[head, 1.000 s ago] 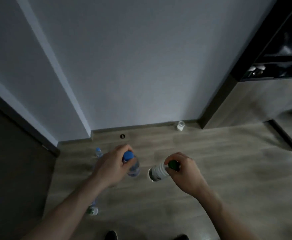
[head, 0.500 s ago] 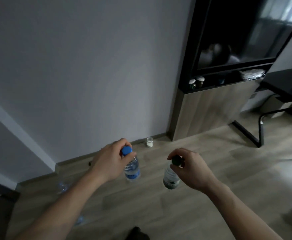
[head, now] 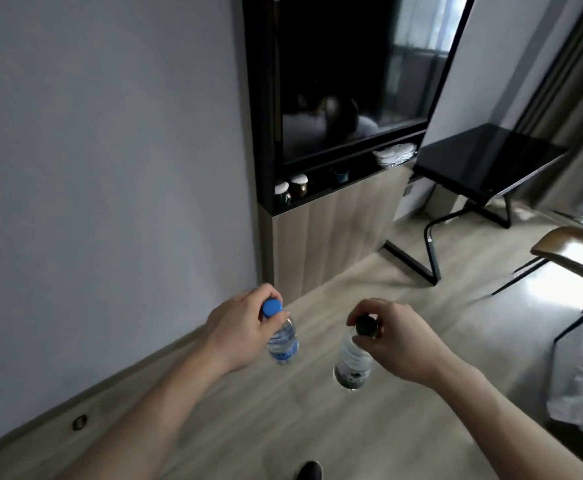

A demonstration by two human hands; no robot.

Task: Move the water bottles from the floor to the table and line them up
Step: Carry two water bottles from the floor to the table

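Filling the left half of the view is a plain grey wall (head: pixel 92 150). At twelve o'clock stands a dark cabinet (head: pixel 335 98) with a wood-panelled base. A black table (head: pixel 484 161) on thin metal legs sits at two o'clock, well apart from both hands. Pale wood floor (head: pixel 317 427) spreads across the lower view, with a chair (head: pixel 574 251) at three o'clock. Near centre, the left hand (head: pixel 245 327) grips the neck of a blue-capped bottle (head: pixel 283 341), which hangs clear of the floor. Just beside it, toward four o'clock, the right hand (head: pixel 401 341) pinches the top of a dark-capped bottle (head: pixel 352 362), also in the air.
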